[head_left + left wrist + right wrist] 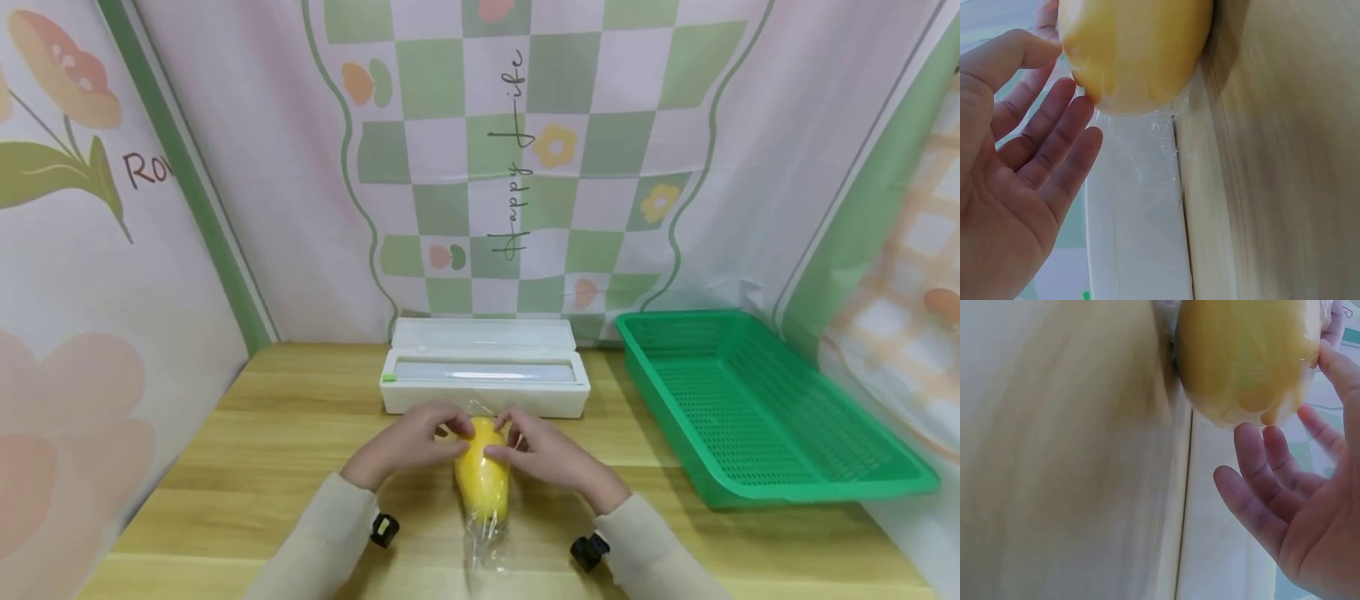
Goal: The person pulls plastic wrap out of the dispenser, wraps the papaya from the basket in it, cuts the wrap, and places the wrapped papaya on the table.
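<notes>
A yellow, rounded, elongated thing (482, 475) lies on the table, wider toward the box and narrower toward me. Clear plastic wrap (487, 542) covers it, bunched at the near end. From the left, my left hand (420, 440) touches the yellow thing with thumb and fingertips; in the left wrist view its fingers are loosely bent and spread. My right hand (547, 450) mirrors it on the other side, thumb against the wrapped surface. In the right wrist view, its other fingers (1250, 453) are slightly bent near the rounded end. Loose film sticks out past the far end.
Just behind the hands stands a white plastic-wrap box (487, 398) with its lid raised and a small green slider (388, 378) at the left. A green perforated basket (772, 492) takes up the right side of the wooden table (285, 433). Printed curtains hang behind and at the sides.
</notes>
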`<state>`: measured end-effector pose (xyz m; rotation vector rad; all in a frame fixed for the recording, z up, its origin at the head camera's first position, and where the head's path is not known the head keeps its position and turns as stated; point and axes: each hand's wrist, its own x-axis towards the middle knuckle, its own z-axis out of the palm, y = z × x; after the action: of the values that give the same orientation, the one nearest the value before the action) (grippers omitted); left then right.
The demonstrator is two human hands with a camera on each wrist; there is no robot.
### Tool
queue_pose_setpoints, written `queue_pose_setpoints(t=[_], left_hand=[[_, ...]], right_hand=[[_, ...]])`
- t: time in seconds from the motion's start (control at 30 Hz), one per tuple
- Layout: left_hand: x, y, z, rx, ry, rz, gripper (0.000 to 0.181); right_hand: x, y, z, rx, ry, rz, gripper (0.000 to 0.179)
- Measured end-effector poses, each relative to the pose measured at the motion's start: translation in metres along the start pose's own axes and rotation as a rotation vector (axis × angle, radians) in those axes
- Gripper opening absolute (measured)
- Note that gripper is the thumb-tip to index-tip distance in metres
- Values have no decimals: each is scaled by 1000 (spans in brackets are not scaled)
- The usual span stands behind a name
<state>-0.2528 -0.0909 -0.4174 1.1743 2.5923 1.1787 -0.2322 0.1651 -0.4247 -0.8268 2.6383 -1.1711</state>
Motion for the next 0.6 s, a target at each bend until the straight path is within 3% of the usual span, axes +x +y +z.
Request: queue_pose_setpoints(t=[0.13, 0.3, 0.47, 0.6], left_hand=[[0, 1, 3, 25, 14, 29, 11], [-6, 2, 6, 119, 10, 130, 11], [-16, 10, 12, 190, -38, 250, 14], [-24, 21, 19, 282, -79, 309, 19]], right_hand=[[0, 2, 1, -13, 4, -15, 49], [0, 5, 0, -14, -15, -9, 50], [-1, 6, -2, 0, -28, 36, 51], [-2, 6, -3, 5, -33, 64, 52]])
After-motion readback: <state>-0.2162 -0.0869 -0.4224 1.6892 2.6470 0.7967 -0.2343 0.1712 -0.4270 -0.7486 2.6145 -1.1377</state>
